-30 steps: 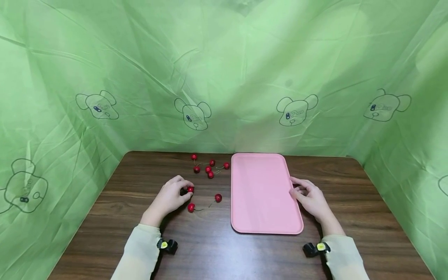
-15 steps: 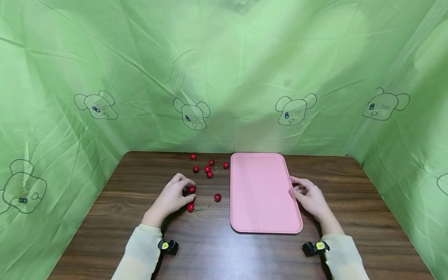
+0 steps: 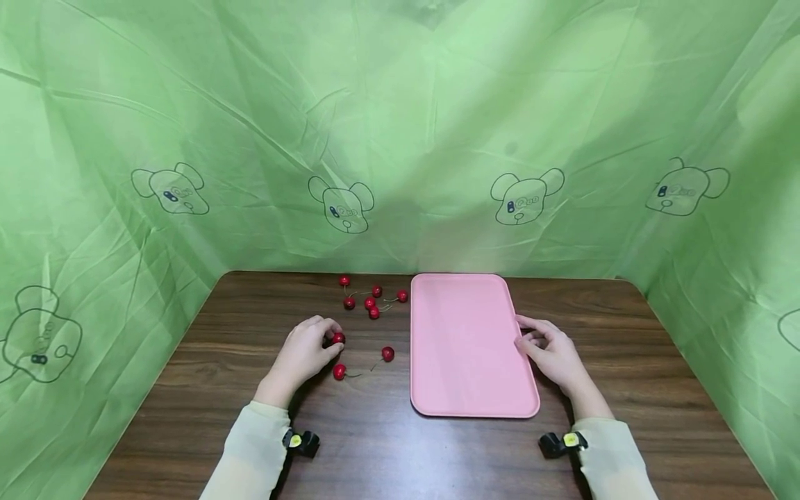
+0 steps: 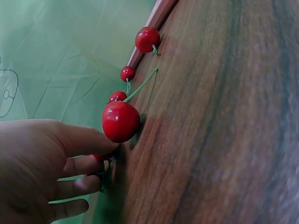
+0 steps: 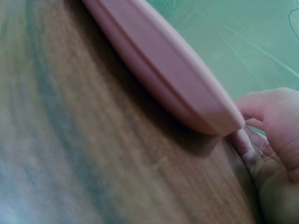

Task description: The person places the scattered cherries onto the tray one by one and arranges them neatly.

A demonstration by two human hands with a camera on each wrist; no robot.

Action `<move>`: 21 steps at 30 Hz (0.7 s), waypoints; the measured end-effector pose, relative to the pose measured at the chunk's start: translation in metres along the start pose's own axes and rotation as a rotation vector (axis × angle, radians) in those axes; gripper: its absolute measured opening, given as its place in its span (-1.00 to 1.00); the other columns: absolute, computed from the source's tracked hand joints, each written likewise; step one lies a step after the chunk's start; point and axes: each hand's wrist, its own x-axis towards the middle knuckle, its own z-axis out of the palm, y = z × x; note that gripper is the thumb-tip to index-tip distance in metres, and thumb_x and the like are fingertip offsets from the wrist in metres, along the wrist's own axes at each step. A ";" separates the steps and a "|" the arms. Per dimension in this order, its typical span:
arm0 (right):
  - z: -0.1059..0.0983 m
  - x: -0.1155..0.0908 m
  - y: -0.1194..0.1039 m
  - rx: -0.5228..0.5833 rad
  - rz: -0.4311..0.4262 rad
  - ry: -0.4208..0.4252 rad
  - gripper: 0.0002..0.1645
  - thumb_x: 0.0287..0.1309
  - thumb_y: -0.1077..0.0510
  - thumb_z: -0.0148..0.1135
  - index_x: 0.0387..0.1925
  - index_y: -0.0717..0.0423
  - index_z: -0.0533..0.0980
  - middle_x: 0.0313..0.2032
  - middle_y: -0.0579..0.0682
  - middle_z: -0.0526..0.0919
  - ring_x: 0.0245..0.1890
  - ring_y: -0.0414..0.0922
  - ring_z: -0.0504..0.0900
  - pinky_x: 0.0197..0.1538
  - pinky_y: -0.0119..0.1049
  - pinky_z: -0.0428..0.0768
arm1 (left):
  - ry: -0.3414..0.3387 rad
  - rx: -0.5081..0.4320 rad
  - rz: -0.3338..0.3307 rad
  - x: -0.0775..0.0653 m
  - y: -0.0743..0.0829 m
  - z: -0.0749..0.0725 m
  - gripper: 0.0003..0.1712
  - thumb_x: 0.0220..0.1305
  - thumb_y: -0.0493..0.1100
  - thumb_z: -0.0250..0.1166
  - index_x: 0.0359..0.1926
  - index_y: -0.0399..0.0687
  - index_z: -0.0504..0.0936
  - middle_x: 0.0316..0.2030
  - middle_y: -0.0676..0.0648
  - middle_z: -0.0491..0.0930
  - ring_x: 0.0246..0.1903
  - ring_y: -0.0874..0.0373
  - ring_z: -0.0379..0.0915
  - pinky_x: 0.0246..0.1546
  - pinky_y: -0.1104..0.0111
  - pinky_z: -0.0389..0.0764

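In the head view my left hand holds a red cherry between thumb and fingertips, low over the wooden table. The left wrist view shows that cherry mostly hidden behind the thumb. A stemmed cherry lies just in front of the left thumb; in the left wrist view this near cherry looks large. Another cherry lies between the left hand and the pink tray. My right hand grips the tray's right edge, thumb at the rim; the right wrist view shows fingers at that edge.
Several more cherries with stems lie grouped toward the back of the wooden table, left of the tray. A green cloth printed with bear heads rises behind the table and along both sides.
Half a second ago my left thumb and fingers stood wider around the cherry; now they are closer together and the cherry sits slightly further left. The right hand and the tray stay put.
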 end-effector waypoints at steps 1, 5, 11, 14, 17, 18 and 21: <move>0.000 0.000 0.000 -0.004 0.002 0.000 -0.39 0.44 0.23 0.44 0.44 0.27 0.54 0.22 0.26 0.65 -0.07 -0.20 0.67 -0.08 -0.53 0.60 | 0.003 -0.004 -0.005 0.000 0.000 0.000 -0.78 0.19 -0.27 0.64 -0.20 -0.03 0.75 -0.32 0.02 0.65 -0.25 0.03 0.62 -0.14 0.04 0.64; 0.000 0.000 0.000 -0.014 0.014 -0.004 -0.39 0.45 0.21 0.44 0.44 0.25 0.54 0.23 0.25 0.65 -0.09 -0.18 0.68 -0.09 -0.49 0.61 | -0.018 -0.018 -0.033 -0.001 -0.002 0.002 -0.77 0.20 -0.26 0.63 -0.18 -0.01 0.75 -0.32 0.02 0.62 -0.25 0.06 0.58 -0.13 0.06 0.62; -0.001 -0.001 -0.002 -0.054 0.036 0.006 -0.43 0.45 0.17 0.44 0.42 0.18 0.59 0.16 0.21 0.70 -0.17 -0.17 0.67 -0.14 -0.44 0.62 | -0.058 -0.049 -0.051 -0.003 -0.002 0.000 -0.71 0.25 -0.31 0.55 -0.03 0.03 0.81 -0.25 0.00 0.64 -0.19 0.06 0.61 -0.08 0.02 0.63; -0.001 0.000 -0.003 -0.057 0.043 0.007 -0.44 0.45 0.17 0.43 0.41 0.15 0.61 0.15 0.20 0.70 -0.16 -0.16 0.66 -0.13 -0.43 0.62 | -0.064 -0.063 -0.050 -0.004 -0.002 0.000 -0.72 0.29 -0.23 0.55 0.01 0.03 0.82 -0.21 0.01 0.67 -0.15 0.05 0.63 -0.06 0.01 0.63; -0.001 0.000 -0.003 -0.047 0.048 0.005 -0.44 0.45 0.17 0.43 0.41 0.15 0.61 0.17 0.21 0.70 -0.15 -0.15 0.66 -0.12 -0.43 0.62 | -0.058 -0.064 -0.034 -0.004 -0.002 0.001 -0.77 0.33 -0.17 0.55 0.00 0.03 0.83 -0.19 0.00 0.71 -0.12 0.02 0.65 -0.03 -0.01 0.64; -0.002 0.000 -0.003 -0.042 0.047 0.006 -0.44 0.45 0.18 0.43 0.41 0.16 0.60 0.18 0.22 0.69 -0.15 -0.16 0.66 -0.12 -0.43 0.62 | -0.055 -0.063 -0.027 -0.005 -0.002 0.001 -0.79 0.34 -0.17 0.54 -0.01 0.03 0.83 -0.18 0.00 0.72 -0.11 0.02 0.66 -0.03 -0.01 0.64; -0.002 0.000 -0.003 -0.041 0.051 0.006 -0.44 0.45 0.18 0.43 0.42 0.16 0.60 0.20 0.22 0.68 -0.16 -0.17 0.66 -0.13 -0.43 0.62 | -0.046 -0.057 -0.009 -0.003 -0.002 0.000 -0.80 0.34 -0.22 0.54 -0.03 0.01 0.84 -0.17 -0.03 0.74 -0.10 0.01 0.67 -0.01 -0.01 0.65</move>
